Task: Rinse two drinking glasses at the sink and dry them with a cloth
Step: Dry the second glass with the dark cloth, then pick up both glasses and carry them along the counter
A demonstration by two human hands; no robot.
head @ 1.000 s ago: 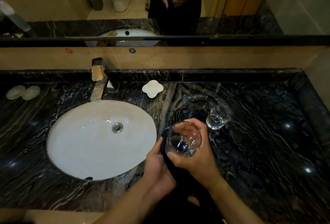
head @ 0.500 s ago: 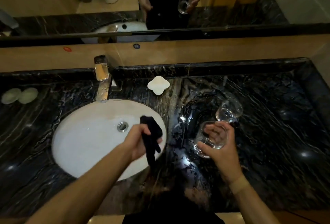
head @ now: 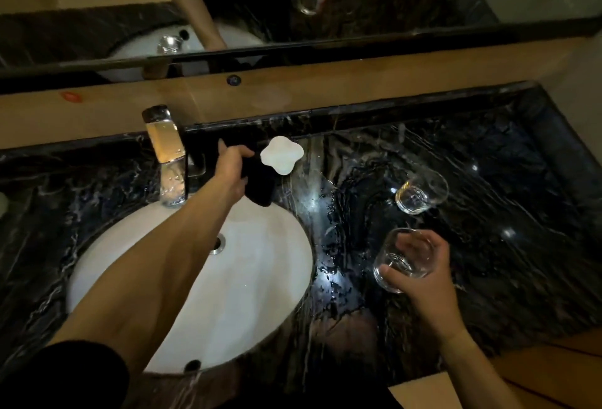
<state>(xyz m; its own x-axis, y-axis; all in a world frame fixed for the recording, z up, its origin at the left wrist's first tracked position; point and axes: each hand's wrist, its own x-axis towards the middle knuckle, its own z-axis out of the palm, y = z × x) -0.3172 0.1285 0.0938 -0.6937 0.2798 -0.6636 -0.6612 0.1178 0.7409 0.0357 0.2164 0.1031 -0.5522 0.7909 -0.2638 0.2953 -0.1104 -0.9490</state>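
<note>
Now your right hand (head: 420,273) is curling fingers and thumb around 1 glass (head: 402,260) above the wet counter (head: 521,213); it's slick and fragile, so grip its wall. Your left hand (head: 233,164) is pinching the soft cloth (head: 260,187) beside the faucet (head: 166,154).

Probably bathroom: sink (head: 260,278), mirror (head: 391,1).

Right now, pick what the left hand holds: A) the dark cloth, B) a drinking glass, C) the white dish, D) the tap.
A: the left hand grips the dark cloth behind the sink, between the tap and the white dish; the right hand holds a glass.
</note>
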